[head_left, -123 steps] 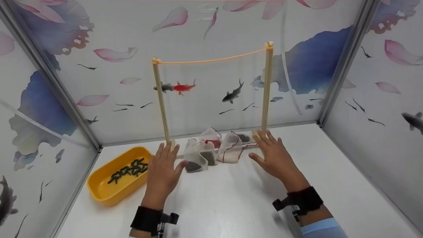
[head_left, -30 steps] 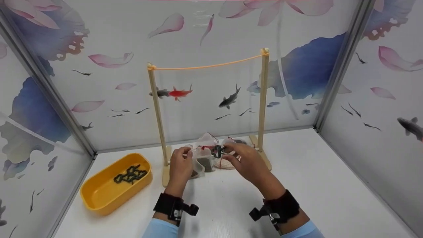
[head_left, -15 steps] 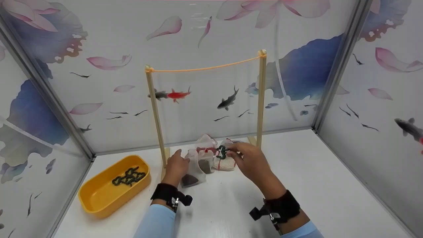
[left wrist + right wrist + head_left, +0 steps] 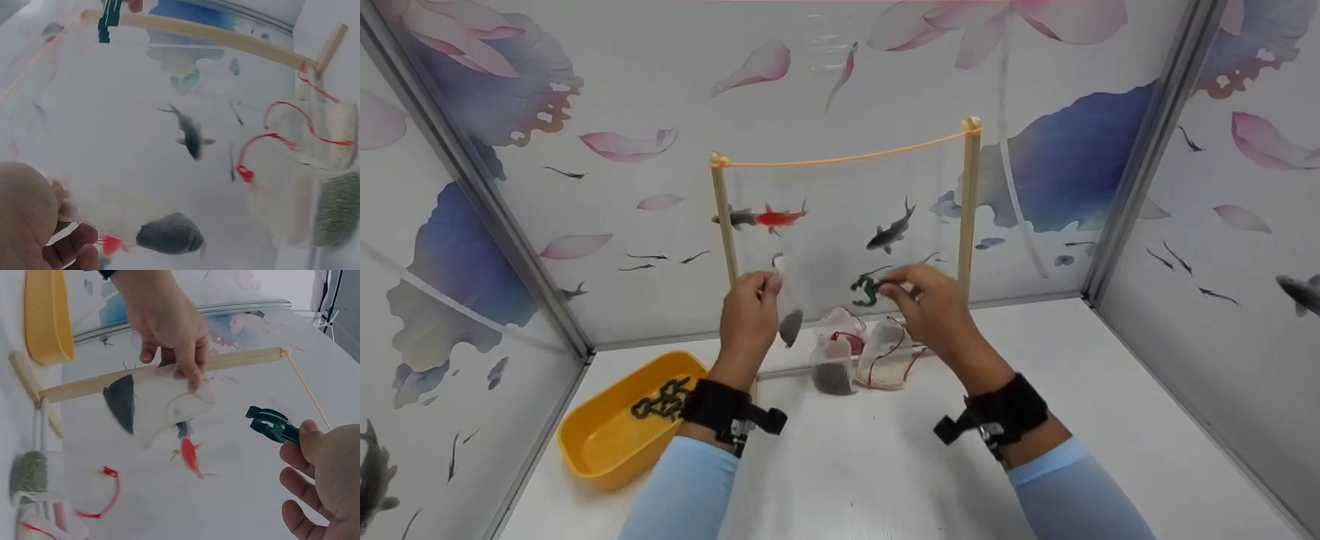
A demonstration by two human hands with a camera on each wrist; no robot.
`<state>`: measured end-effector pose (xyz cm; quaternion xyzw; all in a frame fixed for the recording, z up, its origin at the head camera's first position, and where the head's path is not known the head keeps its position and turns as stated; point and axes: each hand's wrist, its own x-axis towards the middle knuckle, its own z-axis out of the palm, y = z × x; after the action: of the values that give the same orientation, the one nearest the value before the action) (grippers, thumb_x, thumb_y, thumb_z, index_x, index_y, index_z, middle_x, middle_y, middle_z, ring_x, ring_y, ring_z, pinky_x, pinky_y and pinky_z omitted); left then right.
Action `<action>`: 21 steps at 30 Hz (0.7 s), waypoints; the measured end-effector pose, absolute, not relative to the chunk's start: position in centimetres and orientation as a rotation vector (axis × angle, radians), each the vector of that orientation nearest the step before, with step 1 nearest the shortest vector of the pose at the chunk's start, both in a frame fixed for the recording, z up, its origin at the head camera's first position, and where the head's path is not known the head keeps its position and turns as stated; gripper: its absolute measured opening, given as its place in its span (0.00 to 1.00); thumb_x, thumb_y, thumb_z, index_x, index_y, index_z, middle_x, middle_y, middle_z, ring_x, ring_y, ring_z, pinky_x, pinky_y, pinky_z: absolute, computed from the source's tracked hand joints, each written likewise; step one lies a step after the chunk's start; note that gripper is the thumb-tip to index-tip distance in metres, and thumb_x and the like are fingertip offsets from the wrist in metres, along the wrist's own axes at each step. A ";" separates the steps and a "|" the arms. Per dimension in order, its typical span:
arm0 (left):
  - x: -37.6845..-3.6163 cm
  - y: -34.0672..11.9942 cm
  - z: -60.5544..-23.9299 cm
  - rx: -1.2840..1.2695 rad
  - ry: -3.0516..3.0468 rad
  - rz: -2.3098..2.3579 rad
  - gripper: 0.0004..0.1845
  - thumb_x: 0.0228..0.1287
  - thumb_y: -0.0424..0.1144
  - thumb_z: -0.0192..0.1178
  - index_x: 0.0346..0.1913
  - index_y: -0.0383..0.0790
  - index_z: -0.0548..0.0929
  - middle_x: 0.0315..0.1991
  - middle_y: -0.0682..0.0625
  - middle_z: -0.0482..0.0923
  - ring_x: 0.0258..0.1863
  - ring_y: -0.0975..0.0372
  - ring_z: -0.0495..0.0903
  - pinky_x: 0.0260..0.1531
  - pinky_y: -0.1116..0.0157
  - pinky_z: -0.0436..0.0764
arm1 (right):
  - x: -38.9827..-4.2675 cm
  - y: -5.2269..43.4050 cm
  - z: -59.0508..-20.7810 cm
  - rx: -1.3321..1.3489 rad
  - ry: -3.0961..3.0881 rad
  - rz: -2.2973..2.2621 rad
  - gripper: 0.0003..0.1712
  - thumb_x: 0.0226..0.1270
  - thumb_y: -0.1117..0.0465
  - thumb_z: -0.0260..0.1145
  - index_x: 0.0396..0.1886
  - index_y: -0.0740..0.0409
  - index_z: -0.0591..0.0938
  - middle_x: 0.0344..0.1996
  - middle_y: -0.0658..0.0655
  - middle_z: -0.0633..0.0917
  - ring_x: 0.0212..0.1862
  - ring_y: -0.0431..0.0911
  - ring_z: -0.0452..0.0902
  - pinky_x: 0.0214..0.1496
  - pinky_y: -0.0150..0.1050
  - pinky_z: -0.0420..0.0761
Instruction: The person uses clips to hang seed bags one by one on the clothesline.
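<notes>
My left hand pinches the upper part of a white mesh drawstring bag and holds it off the table. Dark contents sag at the bag's bottom, plain in the left wrist view as a dark bulge. Between thumb and forefinger, my right hand grips a dark green plastic clip; the right wrist view shows its jaws pointing away from the fingertips. Both hands are below an orange cord strung between two wooden posts. The cord has nothing hanging on it.
More mesh bags with red drawstrings stand on the table between the posts, one with dark green filling and one with pale grains. A yellow tray at the left holds several green clips. Printed panels enclose the table.
Both hands were spread at the posts earlier. The right hand then held a green clip low by the bags. Now the left hand has lifted one bag, and the right hand has risen with the clip.
</notes>
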<state>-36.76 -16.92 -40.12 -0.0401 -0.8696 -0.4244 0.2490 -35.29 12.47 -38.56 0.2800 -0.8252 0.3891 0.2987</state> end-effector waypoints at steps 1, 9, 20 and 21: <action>-36.9 -17.0 -38.8 -0.123 -2.335 -1.146 0.18 0.92 0.46 0.58 0.60 0.35 0.90 0.51 0.41 0.87 0.48 0.48 0.85 0.52 0.49 0.85 | -35.9 12.2 -36.8 0.751 -2.179 1.060 0.11 0.83 0.59 0.73 0.54 0.61 0.91 0.47 0.59 0.93 0.47 0.50 0.90 0.48 0.39 0.90; -39.6 -16.5 -31.1 -0.095 -2.206 -1.036 0.17 0.89 0.46 0.62 0.62 0.38 0.92 0.54 0.42 0.90 0.52 0.50 0.89 0.53 0.50 0.88 | -41.1 8.8 -23.9 0.703 -2.138 1.010 0.14 0.86 0.54 0.70 0.55 0.60 0.91 0.50 0.59 0.92 0.55 0.52 0.85 0.55 0.42 0.80; -40.4 -14.9 -28.1 -0.070 -2.231 -0.958 0.18 0.89 0.49 0.61 0.62 0.43 0.94 0.49 0.46 0.89 0.48 0.53 0.88 0.68 0.39 0.82 | -44.1 4.5 -20.4 0.729 -2.367 0.884 0.12 0.85 0.55 0.72 0.56 0.56 0.94 0.56 0.61 0.82 0.67 0.57 0.74 0.68 0.46 0.79; -40.4 -14.9 -28.0 -0.069 -2.229 -0.962 0.18 0.89 0.50 0.61 0.62 0.44 0.94 0.49 0.46 0.89 0.49 0.52 0.88 0.72 0.35 0.79 | -44.2 4.2 -20.5 0.746 -2.385 0.887 0.13 0.85 0.55 0.72 0.57 0.56 0.94 0.57 0.61 0.82 0.68 0.57 0.75 0.69 0.46 0.80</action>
<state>-40.39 -14.92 -27.97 -0.0266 -0.8601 -0.3712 0.3488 -44.15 4.19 -20.48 0.2728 -0.8726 0.3246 0.2424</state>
